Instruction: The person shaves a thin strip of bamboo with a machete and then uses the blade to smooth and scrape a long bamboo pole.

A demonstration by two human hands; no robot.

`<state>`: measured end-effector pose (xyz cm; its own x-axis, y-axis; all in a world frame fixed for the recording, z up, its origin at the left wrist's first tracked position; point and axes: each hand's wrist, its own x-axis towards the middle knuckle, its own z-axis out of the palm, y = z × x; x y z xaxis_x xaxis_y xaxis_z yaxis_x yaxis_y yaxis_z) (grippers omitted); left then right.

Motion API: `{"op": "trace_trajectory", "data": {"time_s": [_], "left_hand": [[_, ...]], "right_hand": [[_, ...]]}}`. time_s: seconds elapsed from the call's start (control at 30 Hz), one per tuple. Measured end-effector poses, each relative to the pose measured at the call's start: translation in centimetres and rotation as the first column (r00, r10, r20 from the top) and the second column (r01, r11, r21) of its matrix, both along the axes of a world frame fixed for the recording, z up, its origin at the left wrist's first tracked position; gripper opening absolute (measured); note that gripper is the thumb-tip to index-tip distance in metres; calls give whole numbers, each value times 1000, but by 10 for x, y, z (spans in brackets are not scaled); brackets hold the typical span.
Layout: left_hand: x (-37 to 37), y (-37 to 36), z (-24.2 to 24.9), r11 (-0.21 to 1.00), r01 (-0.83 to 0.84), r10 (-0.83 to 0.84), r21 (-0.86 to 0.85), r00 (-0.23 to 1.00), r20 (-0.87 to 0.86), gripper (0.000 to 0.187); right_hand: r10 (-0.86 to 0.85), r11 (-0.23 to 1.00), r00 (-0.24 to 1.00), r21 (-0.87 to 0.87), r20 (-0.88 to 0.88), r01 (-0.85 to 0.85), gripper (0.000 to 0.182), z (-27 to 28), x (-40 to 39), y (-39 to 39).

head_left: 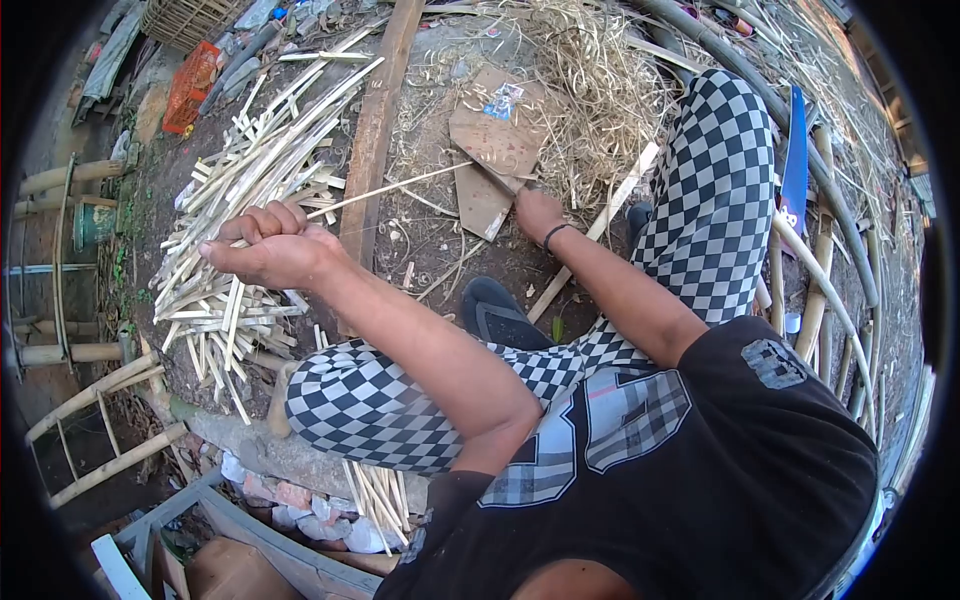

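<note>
My left hand (pixel 275 250) has its fingers closed around 1 thin bamboo strip (pixel 400 186), held above the pile of split strips (pixel 240 200) on the ground. My right hand (pixel 538 214) grips a knife (pixel 500 178), fingers shut, beside a cardboard piece (pixel 497 135).

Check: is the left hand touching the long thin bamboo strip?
Touching. The head view shows the left hand closed around one end of the bamboo strip, which runs out from the fingers toward the right hand.

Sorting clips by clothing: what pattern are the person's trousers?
Black-and-white checkerboard trousers, clearest in the head view.
</note>
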<state>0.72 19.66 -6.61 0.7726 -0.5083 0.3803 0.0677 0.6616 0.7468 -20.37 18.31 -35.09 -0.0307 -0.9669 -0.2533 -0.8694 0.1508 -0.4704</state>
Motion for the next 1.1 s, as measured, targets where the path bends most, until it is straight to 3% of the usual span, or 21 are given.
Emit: {"op": "trace_trajectory", "data": {"time_s": [0.2, 0.23, 0.3, 0.37, 0.43, 0.53, 0.6, 0.67, 0.77, 0.87, 1.0, 1.1], "left_hand": [[3, -1, -2, 999, -47, 47, 0, 999, 27, 57], [2, -1, -3, 997, -77, 76, 16, 996, 42, 58], [-4, -2, 0, 995, -92, 91, 25, 995, 35, 58], [-3, -4, -3, 998, -68, 67, 5, 996, 58, 58], [-7, -5, -3, 998, -62, 63, -23, 995, 75, 59], [-7, -7, -3, 997, -4, 13, -78, 993, 115, 59], [-4, -6, -5, 995, 40, -27, -93, 990, 140, 60], [2, -6, -6, 996, 65, -58, -63, 992, 111, 60], [10, -2, -12, 994, 68, -58, -83, 992, 112, 60], [3, -7, -8, 993, 67, -57, -95, 993, 107, 61], [2, -7, -6, 995, 42, -30, -93, 992, 125, 60], [8, -3, -7, 998, -21, 26, -66, 997, 77, 59]], "right_hand": [[-30, 990, 993, 140, 110, 14, 29, 22, 17, 5], [31, 995, 984, 84, 175, -47, 31, 34, 19, 6], [9, 1000, 940, -15, 341, -4, 32, 77, 36, 11], [158, 983, 891, -153, 426, -101, 33, 139, 52, 23], [351, 918, 810, -343, 470, -198, 28, 186, 65, 40], [407, 890, 789, -394, 460, -229, 26, 207, 75, 51], [366, 906, 782, -384, 505, -176, 25, 169, 74, 42], [197, 965, 889, -241, 413, -101, 26, 125, 64, 24], [215, 970, 936, -174, 280, -171, 31, 106, 61, 9], [252, 961, 907, -198, 338, -193, 32, 165, 63, 24], [299, 939, 872, -282, 388, -197, 31, 164, 69, 36], [93, 993, 941, -102, 325, -63, 33, 71, 48, 4]]}}
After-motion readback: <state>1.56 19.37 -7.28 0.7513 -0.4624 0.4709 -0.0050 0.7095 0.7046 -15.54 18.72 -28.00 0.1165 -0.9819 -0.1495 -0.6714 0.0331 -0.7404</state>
